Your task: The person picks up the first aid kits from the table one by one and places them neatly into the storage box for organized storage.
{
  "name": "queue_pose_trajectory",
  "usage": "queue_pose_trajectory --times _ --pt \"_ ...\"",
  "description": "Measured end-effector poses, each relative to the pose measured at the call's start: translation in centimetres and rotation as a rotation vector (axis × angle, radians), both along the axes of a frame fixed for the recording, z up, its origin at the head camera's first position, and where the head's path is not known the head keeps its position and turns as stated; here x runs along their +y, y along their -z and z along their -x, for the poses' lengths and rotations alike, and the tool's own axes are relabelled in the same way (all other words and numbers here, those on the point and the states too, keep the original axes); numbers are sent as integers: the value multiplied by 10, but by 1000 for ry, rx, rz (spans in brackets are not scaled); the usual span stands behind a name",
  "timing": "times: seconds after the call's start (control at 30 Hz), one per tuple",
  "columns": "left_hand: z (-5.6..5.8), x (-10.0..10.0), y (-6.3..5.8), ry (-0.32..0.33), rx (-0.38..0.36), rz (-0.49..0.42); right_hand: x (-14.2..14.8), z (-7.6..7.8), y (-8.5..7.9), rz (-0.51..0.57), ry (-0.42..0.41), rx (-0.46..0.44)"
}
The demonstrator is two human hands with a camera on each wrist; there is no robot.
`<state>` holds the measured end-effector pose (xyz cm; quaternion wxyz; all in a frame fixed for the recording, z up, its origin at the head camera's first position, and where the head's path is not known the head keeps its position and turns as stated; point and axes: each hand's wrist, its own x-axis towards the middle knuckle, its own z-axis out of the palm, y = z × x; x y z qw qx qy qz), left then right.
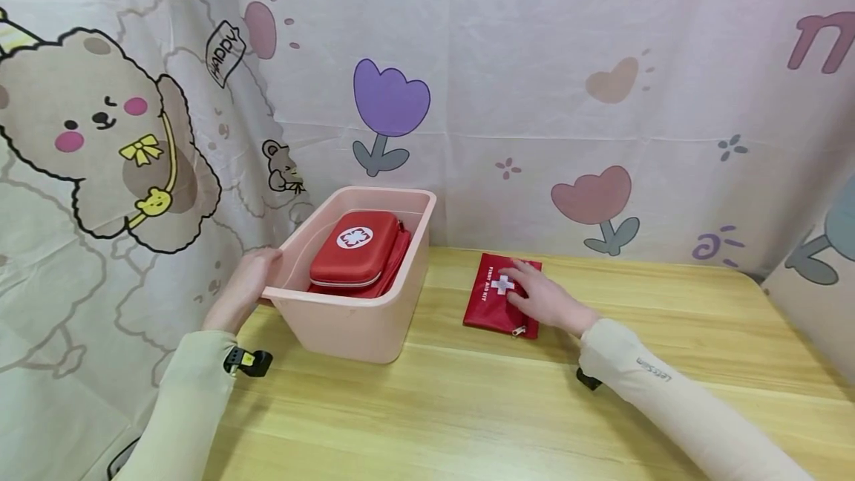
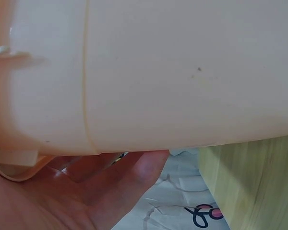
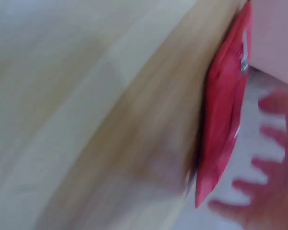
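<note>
A pink plastic tub (image 1: pixel 347 325) stands on the table at centre left, and my left hand (image 1: pixel 252 273) grips its left rim. In the left wrist view the fingers (image 2: pixel 129 177) lie along the tub's outer wall (image 2: pixel 182 96). Inside the tub a red hard case (image 1: pixel 354 258) with a white round emblem rests on another red item, mostly hidden. Right of the tub a flat red zip pouch (image 1: pixel 477 310), printed "FIRST AID KIT" with a white cross, lies on the table. Just over it is my right hand (image 1: pixel 544 299), its fingers (image 3: pixel 273 134) spread and apart from the pouch (image 3: pixel 223 105).
The wooden table (image 1: pixel 467 407) ends at the back against a patterned curtain (image 1: pixel 481 191). More curtain hangs down the left side, close to my left arm. A silver zip pull (image 1: pixel 518 330) is at the pouch's near edge.
</note>
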<state>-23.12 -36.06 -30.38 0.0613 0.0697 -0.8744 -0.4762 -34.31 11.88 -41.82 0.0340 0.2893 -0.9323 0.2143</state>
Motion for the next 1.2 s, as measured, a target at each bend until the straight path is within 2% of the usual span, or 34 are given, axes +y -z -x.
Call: queue_pose_trajectory --times 0.1,0.23,0.33,0.43,0.6,0.73,0.83,1.0,1.2 --pt "-1 -1 0 4 4 1 -9 1 -6 25 162 19" --pt "-2 -1 0 -5 -4 25 -23 1 -13 11 353 -109" --pt "-2 -1 -1 -13 -9 30 -32 2 -14 -38 456 -221" --pt "-2 0 -1 -8 -12 19 -39 4 -12 -122 514 -259" --pt "-2 -2 -1 -4 -16 5 -45 8 -8 -176 555 -253" --pt "-1 -1 -1 -13 -27 7 -44 9 -7 -135 587 -286" --pt "-1 -1 -1 -14 -26 15 -40 10 -8 -78 574 -309" --pt "-1 -1 -2 -9 -10 14 -32 13 -8 83 519 -347" --pt "-2 -2 -2 -13 -29 10 -23 15 -4 439 512 -451"
